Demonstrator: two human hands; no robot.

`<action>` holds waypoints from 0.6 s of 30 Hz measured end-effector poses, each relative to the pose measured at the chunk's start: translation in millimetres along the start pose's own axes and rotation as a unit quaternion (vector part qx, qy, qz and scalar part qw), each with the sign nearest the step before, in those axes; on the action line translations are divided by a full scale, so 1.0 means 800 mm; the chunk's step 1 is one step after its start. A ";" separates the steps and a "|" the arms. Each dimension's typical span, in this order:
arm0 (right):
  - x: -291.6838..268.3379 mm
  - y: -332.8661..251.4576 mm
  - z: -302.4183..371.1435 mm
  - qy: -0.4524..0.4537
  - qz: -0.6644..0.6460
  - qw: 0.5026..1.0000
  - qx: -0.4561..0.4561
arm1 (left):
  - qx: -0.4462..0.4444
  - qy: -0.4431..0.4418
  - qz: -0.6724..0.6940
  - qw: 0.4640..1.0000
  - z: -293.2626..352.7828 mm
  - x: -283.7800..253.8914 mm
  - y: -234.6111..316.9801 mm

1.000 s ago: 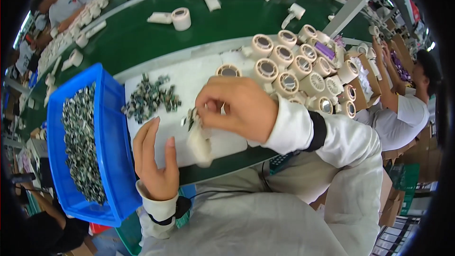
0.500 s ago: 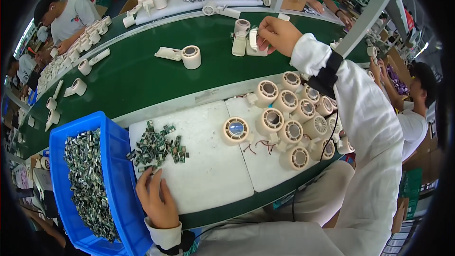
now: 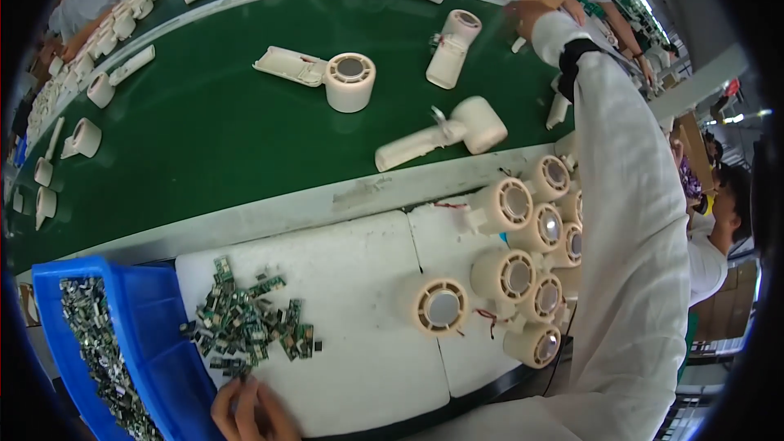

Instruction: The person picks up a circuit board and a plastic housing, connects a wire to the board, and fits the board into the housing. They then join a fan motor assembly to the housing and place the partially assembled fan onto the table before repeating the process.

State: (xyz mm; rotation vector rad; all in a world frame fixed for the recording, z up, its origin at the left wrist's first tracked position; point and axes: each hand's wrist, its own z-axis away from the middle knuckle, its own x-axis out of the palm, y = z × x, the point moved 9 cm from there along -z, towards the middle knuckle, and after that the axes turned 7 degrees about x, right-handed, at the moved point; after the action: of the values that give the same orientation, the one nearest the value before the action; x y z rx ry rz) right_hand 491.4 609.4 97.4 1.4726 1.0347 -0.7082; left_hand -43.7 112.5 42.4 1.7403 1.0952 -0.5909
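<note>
My left hand (image 3: 255, 412) is at the lower edge, its fingers loosely bent and a little apart. Its fingertips touch the near side of a pile of small green circuit boards (image 3: 245, 318) on a white foam pad (image 3: 351, 367). My right arm reaches far across the green belt. My right hand (image 3: 532, 16) is smeared by motion beyond the belt's far right side, so its fingers cannot be made out. On the belt, nearer to me, lies a white handheld fan body (image 3: 478, 124) with a long handle. Another fan body (image 3: 447, 61) with an opened handle lies farther back.
A blue bin (image 3: 147, 318) full of circuit boards stands at the left. Several round white fan heads (image 3: 514, 273) with loose red wires crowd the pad's right side. Another fan body (image 3: 351, 82) lies mid-belt. A grey post (image 3: 694, 73) and co-workers are at the right.
My right hand has left the fan parts on the belt, moving right and away. A fan body now lies nearer the belt's close edge. The whole view has shifted.
</note>
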 end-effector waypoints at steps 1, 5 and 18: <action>0.030 0.002 -0.001 -0.004 -0.004 1.000 -0.012 | -0.011 -0.004 -0.005 1.000 -0.003 0.002 -0.002; 0.088 -0.013 0.007 -0.091 0.161 0.983 0.004 | -0.068 -0.003 -0.057 0.996 -0.009 -0.001 -0.005; -0.068 -0.021 0.073 -0.051 0.235 0.969 0.064 | -0.039 0.053 0.053 0.996 -0.004 -0.011 -0.009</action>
State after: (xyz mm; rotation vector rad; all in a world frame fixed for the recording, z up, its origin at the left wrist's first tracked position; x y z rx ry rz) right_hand 459.8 540.2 127.5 1.6938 0.5355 -0.5074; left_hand -54.7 112.7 47.1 1.7656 1.0775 -0.3906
